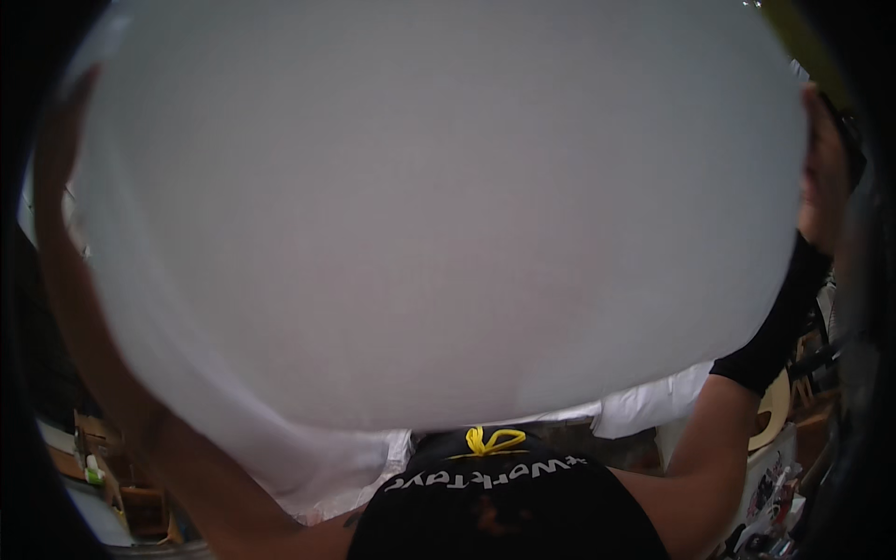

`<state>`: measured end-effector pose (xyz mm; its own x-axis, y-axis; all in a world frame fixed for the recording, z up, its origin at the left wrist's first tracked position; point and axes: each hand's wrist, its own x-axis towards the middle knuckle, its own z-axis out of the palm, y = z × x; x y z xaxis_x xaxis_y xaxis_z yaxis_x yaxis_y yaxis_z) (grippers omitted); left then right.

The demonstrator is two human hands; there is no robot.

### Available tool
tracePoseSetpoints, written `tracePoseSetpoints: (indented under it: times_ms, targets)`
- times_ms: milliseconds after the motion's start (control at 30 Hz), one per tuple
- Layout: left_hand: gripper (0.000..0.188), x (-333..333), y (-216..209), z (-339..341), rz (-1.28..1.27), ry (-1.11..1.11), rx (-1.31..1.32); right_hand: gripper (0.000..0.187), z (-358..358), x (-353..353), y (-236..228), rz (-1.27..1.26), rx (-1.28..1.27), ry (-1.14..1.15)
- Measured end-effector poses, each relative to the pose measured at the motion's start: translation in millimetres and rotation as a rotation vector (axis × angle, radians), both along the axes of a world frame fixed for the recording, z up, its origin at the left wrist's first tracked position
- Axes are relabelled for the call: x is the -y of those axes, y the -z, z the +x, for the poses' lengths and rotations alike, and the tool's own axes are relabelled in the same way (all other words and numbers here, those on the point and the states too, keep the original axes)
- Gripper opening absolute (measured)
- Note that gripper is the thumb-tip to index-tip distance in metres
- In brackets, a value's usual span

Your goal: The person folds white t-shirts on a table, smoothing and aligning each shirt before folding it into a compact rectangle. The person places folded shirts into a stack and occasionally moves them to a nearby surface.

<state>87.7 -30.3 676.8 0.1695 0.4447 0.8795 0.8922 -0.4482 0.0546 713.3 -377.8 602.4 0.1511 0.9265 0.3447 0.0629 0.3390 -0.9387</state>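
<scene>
A large, smooth white cloth-like thing (448,215) is raised right in front of me and fills most of the view. Its exact kind cannot be made out, and its lower edge curves down to my waist. At its far left edge is my left hand (79,121), dark and blurred, closed on the side with most fingers hidden. On the opposite edge my right hand (821,159) grips the white cloth, fingers partly behind it. A black sleeve (770,327) covers part of my right forearm. Below, more crumpled white material (289,457) hangs or lies at the left.
I wear a black garment (504,504) with a yellow tied cord (490,441) at the front. Cardboard boxes (140,509) stand low at the left. To the lower right are a roll-like pale ring (770,411) and a white bag or wrapper with dark print (770,495).
</scene>
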Motion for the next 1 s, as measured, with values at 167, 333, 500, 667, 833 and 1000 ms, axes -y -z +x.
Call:
tracePoseSetpoints:
  times_ms: [167,333,500,667,833,1000]
  targets:
    - [0.045,-137.2,133.8,60.3,-0.661,0.124,-0.625,0.034,56.7,-139.5,152.1,-0.201,0.408,0.517]
    - [0.06,-127.4,320.7,162.9,-0.075,0.151,-0.412,0.039,11.8,-221.9,317.1,-0.097,0.932,0.975]
    - [0.033,75.5,520.3,159.0,-0.961,0.949,-0.383,0.052,-123.1,-98.8,474.9,-0.227,1.087,0.131]
    - [0.042,147.6,599.2,115.3,-0.936,0.658,-0.132,0.045,-141.5,-16.5,552.0,-0.451,1.121,0.28]
    - [0.032,114.8,624.5,119.5,-0.784,0.437,-0.281,0.03,-118.0,-60.0,574.9,-0.276,1.19,0.488]
    - [0.017,83.6,628.5,119.2,-0.883,0.414,-0.337,0.032,-81.3,-127.7,568.4,-0.586,1.484,0.475]
